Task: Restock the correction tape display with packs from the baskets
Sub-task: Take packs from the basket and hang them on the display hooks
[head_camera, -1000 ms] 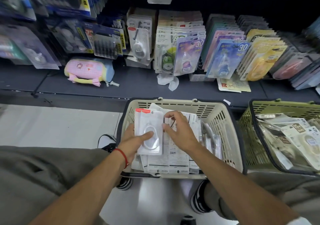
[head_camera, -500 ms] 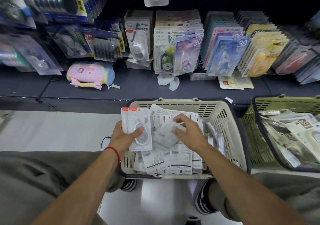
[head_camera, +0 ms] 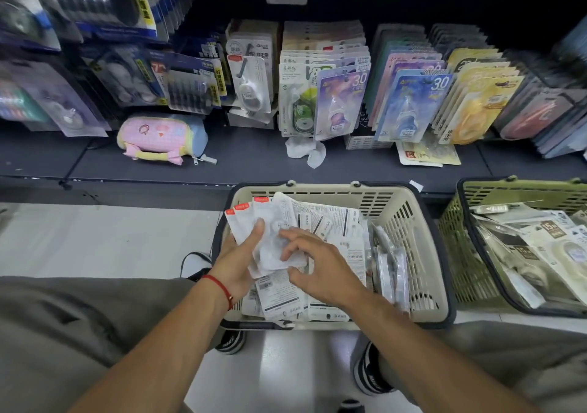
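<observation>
A beige basket on the floor before me holds several white correction tape packs, most lying back side up. My left hand grips a fanned stack of white packs with red tabs over the basket's left side, thumb across the front. My right hand pinches one clear-fronted pack and holds it against that stack. The correction tape display stands on the dark shelf above, with rows of upright packs in white, purple, blue and yellow.
A green basket with more packs sits at the right. A pink pencil pouch, crumpled paper and a loose card lie on the shelf. My knees and shoes flank the beige basket on the white floor.
My right hand lifted a pack out of the basket and brought it left onto the stack in my left hand. That stack now shows more packs, fanned out.
</observation>
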